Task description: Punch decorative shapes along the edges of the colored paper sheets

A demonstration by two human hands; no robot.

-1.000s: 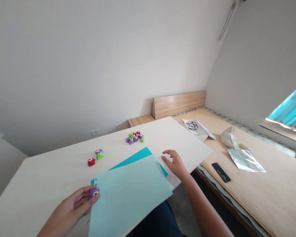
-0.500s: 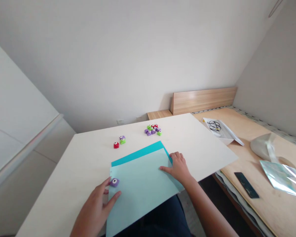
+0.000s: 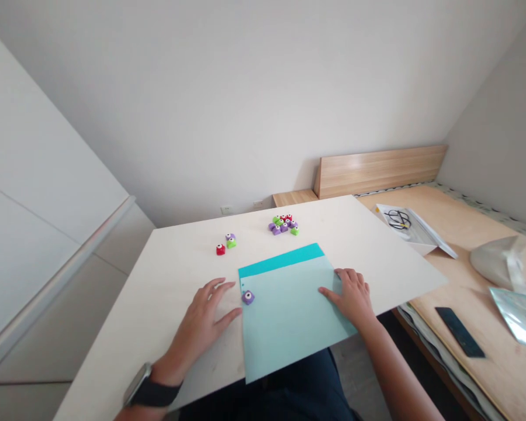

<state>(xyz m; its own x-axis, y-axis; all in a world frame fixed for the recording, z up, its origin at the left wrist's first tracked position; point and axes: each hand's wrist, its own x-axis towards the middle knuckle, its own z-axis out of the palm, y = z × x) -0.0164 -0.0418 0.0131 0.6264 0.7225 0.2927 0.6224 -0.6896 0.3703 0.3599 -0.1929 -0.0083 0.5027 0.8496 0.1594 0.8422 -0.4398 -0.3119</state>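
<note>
A pale blue sheet (image 3: pixel 289 321) lies over a teal sheet (image 3: pixel 284 261), whose far strip shows beyond it. At the pale sheet's left edge is a small purple clip with one eye (image 3: pixel 248 297). Just left of the clip, my left hand (image 3: pixel 208 310) hovers with fingers and thumb apart, holding nothing. My right hand (image 3: pixel 353 297) rests at the sheets' right edge, its thumb stretched over the pale sheet and its other fingers along the edge. Whether any fingertip goes under the paper is hidden.
On the white table (image 3: pixel 179 260), a red clip (image 3: pixel 220 249), a green clip (image 3: pixel 231 243) and a purple clip (image 3: pixel 231 236) stand at the back left. A pile of similar clips (image 3: pixel 283 224) sits further right. On the bed board are a white box with a black cable (image 3: pixel 398 220) and a dark phone (image 3: pixel 459 331).
My left hand has drawn back from the purple clip, which stays on the sheet's edge. The teal strip along the right side has gone from sight. The view has shifted left.
</note>
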